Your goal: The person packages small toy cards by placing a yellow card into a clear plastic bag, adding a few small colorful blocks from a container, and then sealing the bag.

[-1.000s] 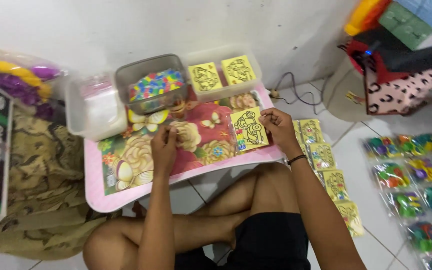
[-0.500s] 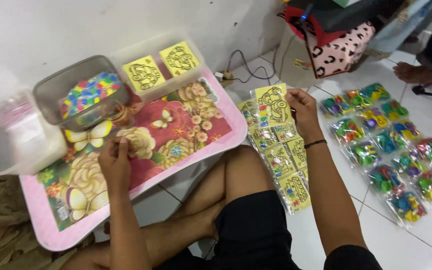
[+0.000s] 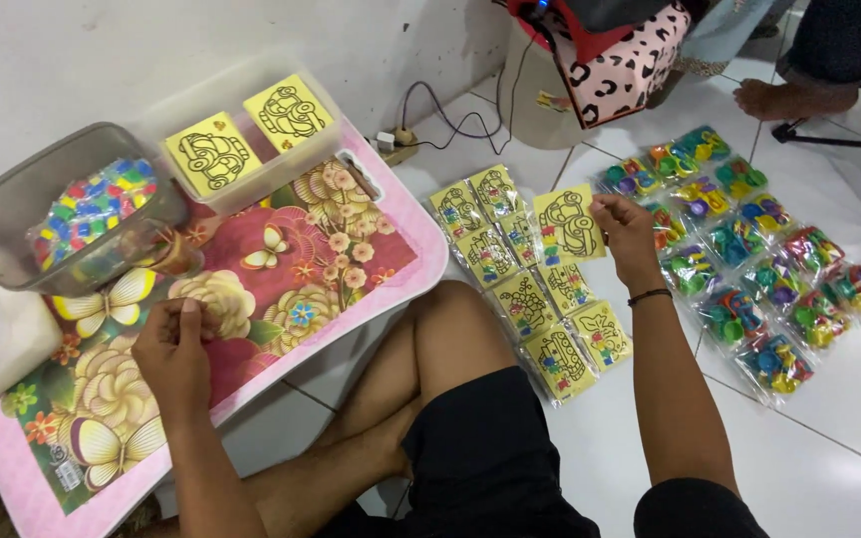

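Right hand (image 3: 622, 227) pinches a yellow sand-art card (image 3: 569, 223) by its edge, holding it over the rows of bagged cards (image 3: 528, 289) on the white tile floor. Left hand (image 3: 173, 351) rests curled on the floral lap table (image 3: 291, 269); possibly gripping something small, I cannot tell. Bags of coloured pieces (image 3: 749, 264) lie just beside.

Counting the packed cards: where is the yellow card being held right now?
In the head view, the yellow card is pinched in the right hand, above the rows of bagged cards on the floor.
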